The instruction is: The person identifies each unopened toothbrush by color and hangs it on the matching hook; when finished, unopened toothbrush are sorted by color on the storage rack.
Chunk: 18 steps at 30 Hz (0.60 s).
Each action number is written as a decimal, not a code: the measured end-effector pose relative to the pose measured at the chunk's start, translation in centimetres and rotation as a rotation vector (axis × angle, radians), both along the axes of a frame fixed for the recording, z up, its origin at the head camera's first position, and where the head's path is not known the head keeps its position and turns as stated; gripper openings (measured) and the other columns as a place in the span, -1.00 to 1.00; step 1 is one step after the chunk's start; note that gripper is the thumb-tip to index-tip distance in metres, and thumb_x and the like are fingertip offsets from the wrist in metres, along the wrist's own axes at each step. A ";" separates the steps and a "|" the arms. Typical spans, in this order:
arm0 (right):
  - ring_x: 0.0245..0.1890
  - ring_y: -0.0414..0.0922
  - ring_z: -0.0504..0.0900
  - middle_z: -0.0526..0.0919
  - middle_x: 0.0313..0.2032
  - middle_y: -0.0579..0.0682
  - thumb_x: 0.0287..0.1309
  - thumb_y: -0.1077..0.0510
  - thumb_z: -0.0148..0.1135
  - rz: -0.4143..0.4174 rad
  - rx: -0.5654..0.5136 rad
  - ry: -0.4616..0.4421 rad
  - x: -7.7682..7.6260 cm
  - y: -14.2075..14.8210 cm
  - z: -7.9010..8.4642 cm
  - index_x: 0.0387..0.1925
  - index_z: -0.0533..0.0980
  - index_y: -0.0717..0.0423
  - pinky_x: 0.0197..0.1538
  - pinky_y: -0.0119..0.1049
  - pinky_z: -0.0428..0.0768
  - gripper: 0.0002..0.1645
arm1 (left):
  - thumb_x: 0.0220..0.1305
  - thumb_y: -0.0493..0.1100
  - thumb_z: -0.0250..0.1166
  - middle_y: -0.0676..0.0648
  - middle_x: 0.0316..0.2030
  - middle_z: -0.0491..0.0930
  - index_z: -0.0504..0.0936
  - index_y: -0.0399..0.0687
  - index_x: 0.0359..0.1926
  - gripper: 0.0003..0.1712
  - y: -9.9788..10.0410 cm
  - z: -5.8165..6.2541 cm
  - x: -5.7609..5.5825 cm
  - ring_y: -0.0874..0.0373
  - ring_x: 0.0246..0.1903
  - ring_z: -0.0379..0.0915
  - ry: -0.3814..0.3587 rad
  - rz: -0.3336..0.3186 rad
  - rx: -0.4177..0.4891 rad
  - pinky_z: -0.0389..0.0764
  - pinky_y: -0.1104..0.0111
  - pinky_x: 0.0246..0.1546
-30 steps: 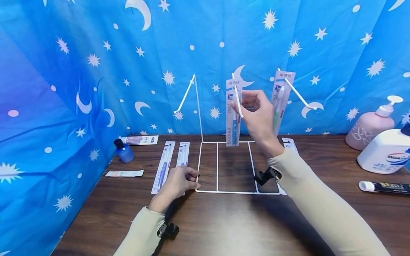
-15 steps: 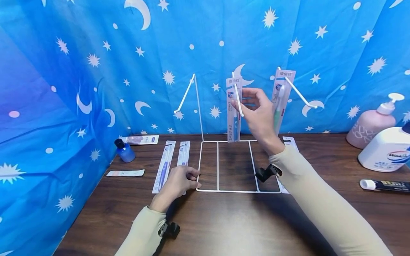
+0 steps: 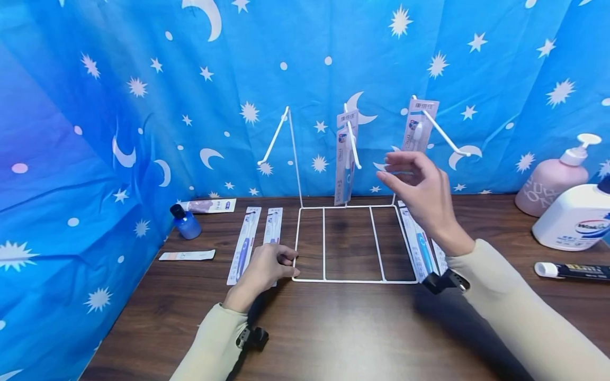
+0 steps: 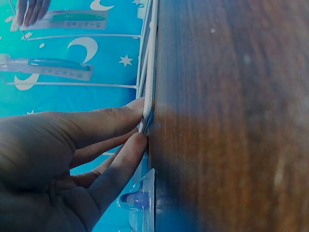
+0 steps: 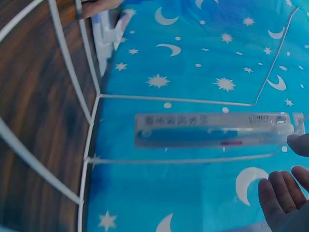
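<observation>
One blue curtain (image 3: pixel 248 63), printed with white moons and stars, formed the backdrop of my remote view. At its foot spread the brown wooden table (image 3: pixel 343 328), bearing the white wire rack (image 3: pixel 324 243) with three raised hooks. Far to the right, I noted the white bottle (image 3: pixel 567 225) and the pink pump bottle (image 3: pixel 548 188), both well apart from the rack.

I saw the right hand (image 3: pixel 424 193) raised, its thumb and fingertips parted. The left hand (image 3: pixel 264 267) pinched the left bar (image 3: pixel 297 233) of the rack between thumb and forefinger, near the front corner.

From the middle hook (image 3: pixel 354 144) hung the blue toothbrush pack (image 3: pixel 344 169), slightly tilted; in the head view it lay near the right fingertips, to their left, with a strip of curtain between. The second hanging pack (image 3: pixel 416 135) was on the right hook (image 3: pixel 445 132), its lower part hidden from me by the right hand.

Regarding edges, the right hook jutted forward above the knuckles, while bare tabletop extended before the front bar (image 3: pixel 355 282). Two purple packs (image 3: pixel 244 246) flanked the left hand; two more packs (image 3: pixel 422 251) bordered the rack's right side.
</observation>
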State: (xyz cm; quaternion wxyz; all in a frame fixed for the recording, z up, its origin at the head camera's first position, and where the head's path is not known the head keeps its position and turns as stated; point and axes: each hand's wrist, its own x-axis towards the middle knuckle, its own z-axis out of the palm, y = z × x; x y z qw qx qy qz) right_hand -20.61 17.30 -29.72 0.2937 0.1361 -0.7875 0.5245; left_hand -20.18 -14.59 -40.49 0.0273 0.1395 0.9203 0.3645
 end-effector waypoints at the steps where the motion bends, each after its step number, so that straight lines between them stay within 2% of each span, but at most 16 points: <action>1: -0.04 -0.14 0.61 0.62 0.01 -0.03 0.13 0.07 0.40 -0.016 0.030 -0.005 0.3 0.5 -0.2 0.11 0.52 0.06 0.02 -0.38 0.53 -0.49 | -0.12 -0.26 0.57 0.03 -0.45 0.64 0.74 -0.13 -0.18 -0.63 0.0 0.0 0.0 0.24 -0.42 0.50 0.000 0.000 0.000 0.53 0.40 -0.49; 7: -0.12 -0.26 0.62 0.64 -0.04 -0.03 0.16 0.08 0.37 -0.079 0.138 -0.026 1.6 3.9 -1.0 0.10 0.52 0.04 -0.07 -0.55 0.50 -0.54 | -0.13 -0.28 0.58 0.04 -0.46 0.63 0.75 -0.13 -0.20 -0.63 0.0 0.3 -0.1 0.24 -0.43 0.51 0.010 0.004 0.005 0.53 0.40 -0.48; 12: -0.12 -0.31 0.58 0.64 -0.04 0.01 0.19 0.04 0.34 -0.149 0.145 -0.073 1.6 7.2 -2.0 0.09 0.54 0.04 -0.08 -0.57 0.46 -0.56 | -0.13 -0.27 0.58 0.04 -0.46 0.64 0.75 -0.12 -0.19 -0.63 0.1 0.4 -0.2 0.24 -0.42 0.51 0.007 0.000 0.009 0.53 0.39 -0.48; 18: -0.11 -0.24 0.50 0.60 0.00 0.08 0.21 -0.18 0.26 -0.209 0.213 -0.283 -0.4 10.7 -4.1 0.12 0.51 0.09 -0.16 -0.54 0.40 -0.42 | -0.14 -0.29 0.58 0.05 -0.46 0.64 0.75 -0.12 -0.20 -0.64 0.1 0.1 0.0 0.24 -0.42 0.52 -0.011 0.015 0.015 0.53 0.39 -0.46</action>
